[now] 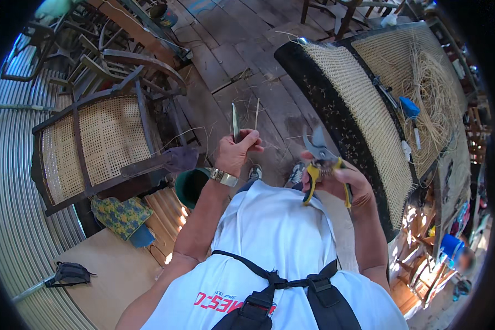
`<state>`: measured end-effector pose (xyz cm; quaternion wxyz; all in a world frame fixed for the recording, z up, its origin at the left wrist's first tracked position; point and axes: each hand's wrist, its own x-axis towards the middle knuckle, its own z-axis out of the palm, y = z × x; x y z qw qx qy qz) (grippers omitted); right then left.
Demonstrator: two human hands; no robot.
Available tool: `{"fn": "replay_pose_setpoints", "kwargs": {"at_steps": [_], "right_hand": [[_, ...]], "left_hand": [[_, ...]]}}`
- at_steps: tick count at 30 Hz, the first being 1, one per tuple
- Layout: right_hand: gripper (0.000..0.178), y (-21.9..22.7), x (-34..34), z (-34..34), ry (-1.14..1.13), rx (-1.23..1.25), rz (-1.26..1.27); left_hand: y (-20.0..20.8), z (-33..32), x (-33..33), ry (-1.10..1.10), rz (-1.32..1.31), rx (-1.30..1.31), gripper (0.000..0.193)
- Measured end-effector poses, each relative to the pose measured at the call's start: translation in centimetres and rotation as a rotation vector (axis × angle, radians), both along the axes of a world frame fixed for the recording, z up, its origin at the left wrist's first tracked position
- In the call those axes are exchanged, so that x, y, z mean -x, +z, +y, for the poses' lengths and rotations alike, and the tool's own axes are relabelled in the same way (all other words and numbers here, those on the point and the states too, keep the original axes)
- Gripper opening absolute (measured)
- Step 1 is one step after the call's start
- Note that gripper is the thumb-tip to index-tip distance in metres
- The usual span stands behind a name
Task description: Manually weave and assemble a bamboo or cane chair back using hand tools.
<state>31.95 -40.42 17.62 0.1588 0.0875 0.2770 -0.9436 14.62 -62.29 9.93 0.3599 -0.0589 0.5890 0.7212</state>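
Observation:
My left hand [237, 151] is raised at the middle, its fingers closed round a narrow, pointed, grey-green blade-like piece [235, 124] that stands tip up. Whether it is a knife or a split strip, I cannot tell. Just past the fingertips shows a thin pale strip [257, 114]; whether the hand holds it is unclear. My right hand [344, 180] grips pruning shears [320, 159] with yellow and black handles. Their curved blades point up and away from me, and the handles are spread apart. The two hands are apart, above the plank floor.
A dark-framed woven cane panel [357, 104] leans at the right, bearing a heap of loose cane strands [432, 91] and a blue-headed tool [409, 107]. To the left lies a chair frame with cane webbing [115, 132]. A green bucket [191, 188] stands beside my left forearm.

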Motion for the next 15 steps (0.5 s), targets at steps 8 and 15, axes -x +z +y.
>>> {"fn": "replay_pose_setpoints", "kwargs": {"at_steps": [8, 15], "right_hand": [[0.035, -5.0, 5.1, -3.8, 0.216, -0.766, -0.215], [0.028, -5.1, 6.8, -5.8, 0.236, -0.708, -0.150]], "left_hand": [[-1.1, -1.0, -1.3, 0.033, 0.007, -0.043, 0.017], [-1.3, -1.4, -1.4, -0.003, 0.021, -0.029, 0.016]]}}
